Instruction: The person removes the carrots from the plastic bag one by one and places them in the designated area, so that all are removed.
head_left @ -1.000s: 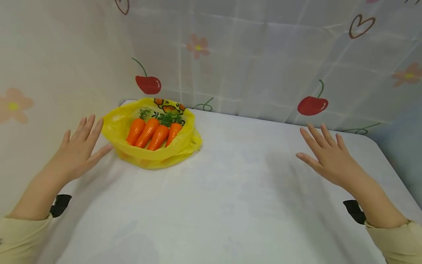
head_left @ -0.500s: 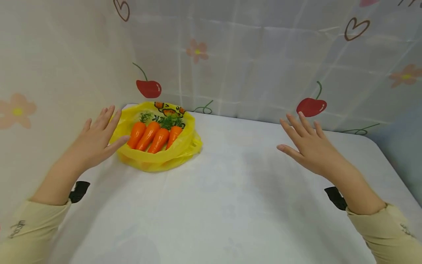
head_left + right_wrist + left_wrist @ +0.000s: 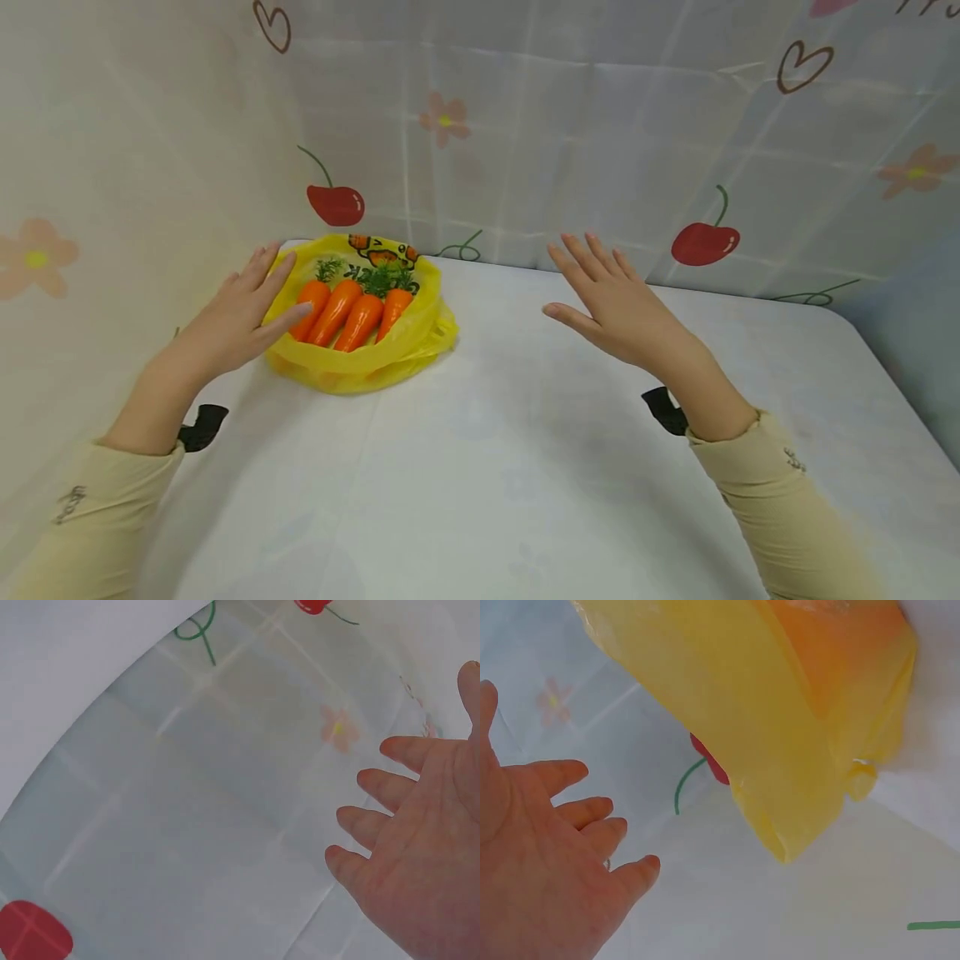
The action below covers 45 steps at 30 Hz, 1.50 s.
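A yellow plastic bag (image 3: 352,367) lies with its mouth spread wide at the back left of the white table. Inside it several orange carrots (image 3: 335,312) with green tops lie side by side. My left hand (image 3: 232,325), fingers straight, overlaps the bag's left rim in the head view. In the left wrist view that hand (image 3: 555,847) shows its palm, with a gap between its fingertips and the yellow bag (image 3: 727,697). Right of the bag, my right hand (image 3: 618,304) hovers over the table with fingers extended. Its palm (image 3: 427,847) holds nothing in the right wrist view.
The white table (image 3: 465,467) reaches back to a curtain (image 3: 570,150) printed with cherries, hearts and flowers. Another pale sheet (image 3: 135,167) hangs along the left side. A black strap piece (image 3: 202,427) sits at the left wrist, and a similar one (image 3: 665,410) at the right.
My right hand has moved left across the table toward the bag. My left hand has shifted right and slightly up, now overlapping the bag's rim. The bag and carrots stay in place.
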Available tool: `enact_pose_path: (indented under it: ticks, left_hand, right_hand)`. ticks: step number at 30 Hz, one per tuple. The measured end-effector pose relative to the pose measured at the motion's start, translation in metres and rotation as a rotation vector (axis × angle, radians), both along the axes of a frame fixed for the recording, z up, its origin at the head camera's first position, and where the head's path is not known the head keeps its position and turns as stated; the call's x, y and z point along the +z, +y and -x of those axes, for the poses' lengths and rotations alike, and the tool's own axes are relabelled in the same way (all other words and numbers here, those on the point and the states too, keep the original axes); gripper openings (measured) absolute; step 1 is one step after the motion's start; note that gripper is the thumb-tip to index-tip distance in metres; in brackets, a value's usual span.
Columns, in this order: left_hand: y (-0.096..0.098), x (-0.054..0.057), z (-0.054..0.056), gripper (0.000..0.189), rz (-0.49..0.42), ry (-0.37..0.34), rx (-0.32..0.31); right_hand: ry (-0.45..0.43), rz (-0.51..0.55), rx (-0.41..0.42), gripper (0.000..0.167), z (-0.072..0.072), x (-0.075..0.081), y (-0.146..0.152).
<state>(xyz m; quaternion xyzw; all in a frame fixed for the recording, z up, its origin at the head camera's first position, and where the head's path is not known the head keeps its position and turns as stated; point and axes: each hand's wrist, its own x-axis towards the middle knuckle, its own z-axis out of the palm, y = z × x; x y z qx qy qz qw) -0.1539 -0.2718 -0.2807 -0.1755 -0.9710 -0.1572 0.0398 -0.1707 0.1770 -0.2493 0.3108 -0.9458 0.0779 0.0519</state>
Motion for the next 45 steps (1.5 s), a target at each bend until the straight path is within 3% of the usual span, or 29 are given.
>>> enact_pose_path:
  ticks: [12,20,23,28,32,34,39,45]
  left_hand:
    - [-0.015,-0.006,0.011,0.078,-0.177,-0.033,0.172]
    - [-0.029,-0.019,0.014,0.075,-0.243,-0.064,0.282]
    - [-0.032,-0.024,0.015,0.072,-0.253,-0.062,0.293]
    - [-0.035,-0.031,0.017,0.067,-0.256,-0.083,0.281]
    - [-0.042,-0.034,0.017,0.06,-0.259,-0.094,0.265]
    - [-0.046,-0.035,0.016,0.056,-0.268,-0.091,0.255]
    - [-0.053,-0.037,0.018,0.049,-0.269,-0.087,0.236]
    - [-0.057,-0.035,0.019,0.052,-0.279,-0.16,0.284]
  right_hand:
    - [-0.038,0.034,0.089,0.076,0.02,0.0,-0.076]
    - [-0.211,0.127,0.15,0.073,0.04,-0.011,-0.117]
    - [-0.299,0.25,0.158,0.069,0.051,-0.02,-0.132]
    - [-0.414,0.607,0.158,0.049,0.068,-0.043,-0.165]
    - [-0.498,0.806,0.09,0.037,0.076,-0.062,-0.194]
    - [-0.528,0.843,0.023,0.034,0.077,-0.071,-0.206]
    - [-0.488,0.773,-0.145,0.028,0.079,-0.084,-0.217]
    - [-0.468,0.735,-0.218,0.024,0.079,-0.096,-0.208]
